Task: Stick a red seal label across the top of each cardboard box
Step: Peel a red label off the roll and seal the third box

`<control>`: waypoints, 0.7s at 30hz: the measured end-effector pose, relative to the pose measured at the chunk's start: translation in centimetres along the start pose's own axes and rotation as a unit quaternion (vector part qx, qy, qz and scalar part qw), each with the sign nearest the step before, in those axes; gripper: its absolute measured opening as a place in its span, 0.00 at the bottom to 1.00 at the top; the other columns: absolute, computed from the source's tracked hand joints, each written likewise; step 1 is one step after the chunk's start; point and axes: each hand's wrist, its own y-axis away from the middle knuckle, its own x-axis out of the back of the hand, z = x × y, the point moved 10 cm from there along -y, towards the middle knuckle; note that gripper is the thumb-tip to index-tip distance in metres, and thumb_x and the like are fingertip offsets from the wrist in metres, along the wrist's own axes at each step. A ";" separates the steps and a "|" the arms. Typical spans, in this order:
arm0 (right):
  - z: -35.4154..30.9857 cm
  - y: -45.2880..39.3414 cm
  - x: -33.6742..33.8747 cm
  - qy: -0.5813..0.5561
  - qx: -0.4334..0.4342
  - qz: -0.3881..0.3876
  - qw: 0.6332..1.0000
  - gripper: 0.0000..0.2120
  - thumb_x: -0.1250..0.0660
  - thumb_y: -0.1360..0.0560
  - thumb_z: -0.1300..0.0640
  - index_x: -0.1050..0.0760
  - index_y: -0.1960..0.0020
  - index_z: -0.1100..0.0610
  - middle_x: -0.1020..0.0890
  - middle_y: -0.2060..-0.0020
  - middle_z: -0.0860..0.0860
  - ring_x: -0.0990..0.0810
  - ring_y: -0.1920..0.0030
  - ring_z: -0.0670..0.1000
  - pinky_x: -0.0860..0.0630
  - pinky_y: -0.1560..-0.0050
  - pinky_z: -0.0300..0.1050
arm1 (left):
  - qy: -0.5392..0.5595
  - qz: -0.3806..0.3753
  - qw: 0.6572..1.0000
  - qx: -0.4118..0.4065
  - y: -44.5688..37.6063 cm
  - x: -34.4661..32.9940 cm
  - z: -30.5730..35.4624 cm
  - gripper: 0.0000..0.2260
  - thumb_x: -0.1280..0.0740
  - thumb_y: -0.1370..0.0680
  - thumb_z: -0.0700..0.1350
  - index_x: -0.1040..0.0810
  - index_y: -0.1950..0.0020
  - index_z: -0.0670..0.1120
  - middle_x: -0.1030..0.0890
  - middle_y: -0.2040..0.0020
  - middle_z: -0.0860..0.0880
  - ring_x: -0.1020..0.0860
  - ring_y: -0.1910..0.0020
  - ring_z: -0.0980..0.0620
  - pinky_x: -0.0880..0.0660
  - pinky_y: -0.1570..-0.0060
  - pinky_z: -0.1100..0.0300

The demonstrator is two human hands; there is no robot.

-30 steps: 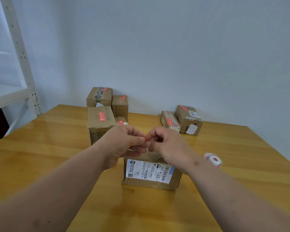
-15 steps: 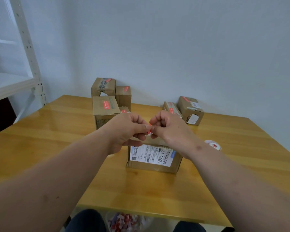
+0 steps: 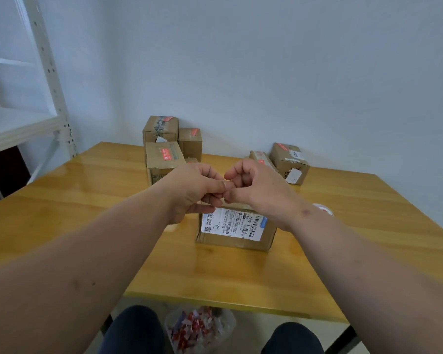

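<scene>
Head view: left hand (image 3: 189, 187) and right hand (image 3: 256, 186) pinched together fingertip to fingertip at frame centre, label between them hidden, directly above the unsealed cardboard box (image 3: 237, 229) on the table (image 3: 87, 200). Best done by peeling slowly, keeping the adhesive off the fingers, then laying the strip across the top seam like the sealed boxes (image 3: 164, 154) at upper centre.

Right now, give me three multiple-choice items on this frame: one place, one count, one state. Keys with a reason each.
1. Where is the white roll of red labels?
A. on the metal shelf
B. on the wooden table, right of the near box
C. on a far box

2. How many cardboard boxes stand at the far right?
A. two
B. four
C. none

3. The hands' state?
A. flat on the table
B. fingertips pinched together above the near cardboard box with the white shipping label
C. apart

B: roll lies past the right wrist. A: two boxes there. B: left hand meets right hand.
</scene>
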 end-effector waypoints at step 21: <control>0.8 0.7 -0.7 0.117 -0.005 -0.010 0.993 0.06 0.30 0.24 0.58 0.23 0.57 0.48 0.17 0.63 0.47 0.16 0.57 0.47 0.20 0.47 0.56 | 0.010 -0.040 0.999 0.023 0.4 -0.6 -1.8 0.06 0.29 0.24 0.43 0.24 0.60 0.46 0.19 0.64 0.49 0.23 0.66 0.55 0.22 0.53 0.55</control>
